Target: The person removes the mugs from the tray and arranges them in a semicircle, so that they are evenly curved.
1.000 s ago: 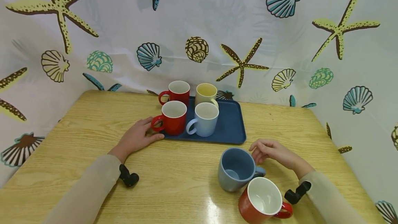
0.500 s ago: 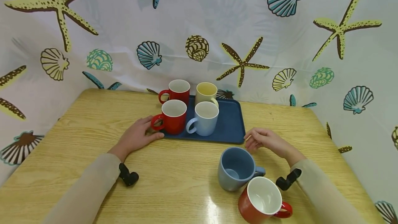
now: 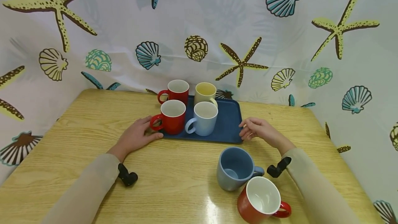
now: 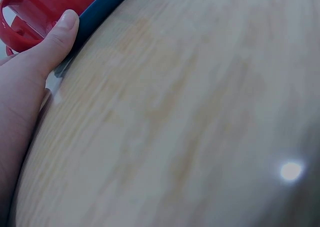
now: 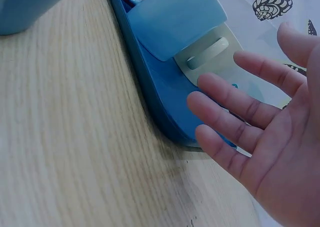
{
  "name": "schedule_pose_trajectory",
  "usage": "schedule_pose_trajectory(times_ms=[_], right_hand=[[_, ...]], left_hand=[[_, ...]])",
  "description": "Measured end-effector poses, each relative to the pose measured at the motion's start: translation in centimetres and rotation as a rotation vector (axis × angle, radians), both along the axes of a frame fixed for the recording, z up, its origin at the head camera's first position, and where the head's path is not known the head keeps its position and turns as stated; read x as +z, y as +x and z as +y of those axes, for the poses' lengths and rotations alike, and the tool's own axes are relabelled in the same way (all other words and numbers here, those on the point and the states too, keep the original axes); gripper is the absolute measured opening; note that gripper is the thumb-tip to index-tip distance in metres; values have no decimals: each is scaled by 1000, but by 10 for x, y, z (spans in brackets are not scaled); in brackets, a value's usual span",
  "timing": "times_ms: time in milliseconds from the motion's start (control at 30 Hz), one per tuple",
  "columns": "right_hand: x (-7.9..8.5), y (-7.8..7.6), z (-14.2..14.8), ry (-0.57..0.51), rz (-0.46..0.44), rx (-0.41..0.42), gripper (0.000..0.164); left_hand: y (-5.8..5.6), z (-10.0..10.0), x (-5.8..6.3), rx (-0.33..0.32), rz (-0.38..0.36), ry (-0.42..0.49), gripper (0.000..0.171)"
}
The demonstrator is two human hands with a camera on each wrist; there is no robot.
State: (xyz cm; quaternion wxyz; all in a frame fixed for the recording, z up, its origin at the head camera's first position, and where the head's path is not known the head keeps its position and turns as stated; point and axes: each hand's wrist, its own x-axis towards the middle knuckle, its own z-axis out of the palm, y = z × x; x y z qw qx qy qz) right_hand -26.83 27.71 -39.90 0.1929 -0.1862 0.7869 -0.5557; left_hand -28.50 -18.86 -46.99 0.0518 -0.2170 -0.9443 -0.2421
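Note:
My left hand (image 3: 136, 137) holds the front left corner of a dark blue tray (image 3: 228, 123). Its thumb (image 4: 62, 34) lies along the front rim, while the other fingers are mostly hidden behind a red mug's handle. On the tray stand two red mugs, the front one (image 3: 173, 118) and the back one (image 3: 180, 91), a light blue mug (image 3: 205, 120) and a pale yellow mug (image 3: 203, 94). Beside the tray's right edge hovers my right hand (image 3: 259, 130), fingers relaxed and apart, holding nothing.
Nearer on the wooden table (image 3: 161, 179), a grey-blue mug (image 3: 231, 175) stands upright in front of the tray. Close to it is another red mug (image 3: 253, 206), its handle pointing right. A white cloth (image 3: 174, 20) with shell and starfish prints hangs behind the table.
My right hand has moved away from beside the grey-blue mug, forward and left to the tray's right edge. The left hand and the mugs have stayed in place.

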Motion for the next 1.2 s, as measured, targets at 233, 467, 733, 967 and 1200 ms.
schedule_pose_trajectory(times_ms=[233, 467, 733, 967, 1200], right_hand=[[3, -13, -9, 7, -10, -23, 52], [0, -27, -20, -14, -31, -14, 50], [-5, -38, -27, -54, -59, -68, 55], [-4, -47, -34, -54, -53, -68, 56], [-6, -56, -38, -27, -57, -91, 54]], left_hand=[[1, -1, -1, -2, -2, 1, 82], [1, -2, -4, 2, 10, 7, 79], [-2, 0, -3, -31, 36, 40, 73], [-2, -1, -3, -17, 33, 38, 73], [-1, -2, -2, -17, 19, 23, 75]])
